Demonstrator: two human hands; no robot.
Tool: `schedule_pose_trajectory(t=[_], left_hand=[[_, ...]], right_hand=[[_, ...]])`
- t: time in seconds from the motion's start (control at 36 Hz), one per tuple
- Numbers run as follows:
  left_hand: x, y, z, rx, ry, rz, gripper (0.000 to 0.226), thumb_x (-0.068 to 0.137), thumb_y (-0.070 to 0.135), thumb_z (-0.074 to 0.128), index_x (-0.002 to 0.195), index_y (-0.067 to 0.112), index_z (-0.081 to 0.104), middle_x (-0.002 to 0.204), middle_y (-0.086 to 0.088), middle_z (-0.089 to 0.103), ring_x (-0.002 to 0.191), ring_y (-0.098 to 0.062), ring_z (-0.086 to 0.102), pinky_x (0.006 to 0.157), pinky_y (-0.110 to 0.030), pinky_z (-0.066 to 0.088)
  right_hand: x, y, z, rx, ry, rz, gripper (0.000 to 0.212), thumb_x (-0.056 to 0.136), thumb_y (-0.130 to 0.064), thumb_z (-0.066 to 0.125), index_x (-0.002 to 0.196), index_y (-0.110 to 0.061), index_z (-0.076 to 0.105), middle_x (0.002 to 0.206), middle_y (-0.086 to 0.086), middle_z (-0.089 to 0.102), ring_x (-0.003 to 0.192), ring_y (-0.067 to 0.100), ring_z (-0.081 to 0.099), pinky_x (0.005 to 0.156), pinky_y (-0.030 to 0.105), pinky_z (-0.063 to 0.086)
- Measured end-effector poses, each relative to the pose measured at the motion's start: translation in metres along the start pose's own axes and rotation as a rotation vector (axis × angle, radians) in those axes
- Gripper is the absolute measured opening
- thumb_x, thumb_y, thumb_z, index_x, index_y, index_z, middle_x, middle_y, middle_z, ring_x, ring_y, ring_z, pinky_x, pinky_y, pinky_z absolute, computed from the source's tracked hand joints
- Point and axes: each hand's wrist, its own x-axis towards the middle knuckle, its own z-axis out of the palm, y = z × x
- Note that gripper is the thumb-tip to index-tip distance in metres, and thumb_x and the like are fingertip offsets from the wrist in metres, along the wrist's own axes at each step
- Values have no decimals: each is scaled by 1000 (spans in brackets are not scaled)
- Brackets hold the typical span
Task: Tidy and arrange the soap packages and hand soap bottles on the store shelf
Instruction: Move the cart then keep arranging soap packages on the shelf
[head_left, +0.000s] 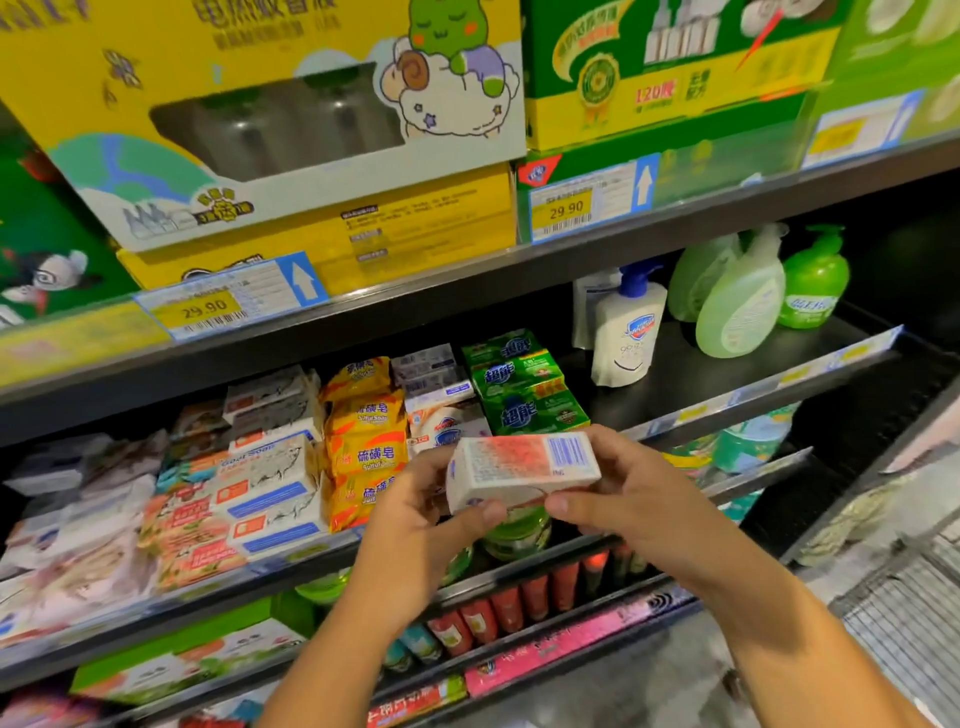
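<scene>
I hold a white soap box (519, 465) with red print and a blue barcode in front of the middle shelf. My left hand (415, 514) grips its left end and my right hand (623, 493) grips its right end, thumbs underneath. Behind it on the shelf stand rows of soap packages: yellow sulfur soap (363, 426), green soap boxes (524, 389), white goat soap boxes (270, 483). Further right stand hand soap bottles: a white one with a blue pump (626, 332), pale green ones (737, 301) and a bright green one (813, 283).
The middle shelf (727, 374) has bare black board between the green boxes and the bottles. Large yellow and green cartons (291, 119) fill the shelf above, with price tags (208, 306). Lower shelves hold tubes and green packs (519, 603).
</scene>
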Motion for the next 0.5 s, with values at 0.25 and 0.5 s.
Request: schedule_pose_trajectory(t=[0.25, 0.5], left_hand=[[-1, 24, 2, 93, 34, 153, 52, 48, 34, 89, 93, 50, 68, 100, 12, 71, 98, -13, 67, 80, -40, 57], [1, 35, 1, 240, 11, 246, 62, 61, 29, 94, 110, 49, 62, 100, 11, 69, 95, -5, 64, 77, -21, 53]], right_hand=[[9, 20, 23, -246, 21, -38, 59, 71, -11, 89, 119, -31, 61, 112, -11, 71, 104, 10, 67, 88, 32, 55], [10, 31, 35, -71, -71, 24, 67, 73, 1, 85, 127, -29, 59, 116, -4, 70, 109, 14, 66, 87, 31, 57]])
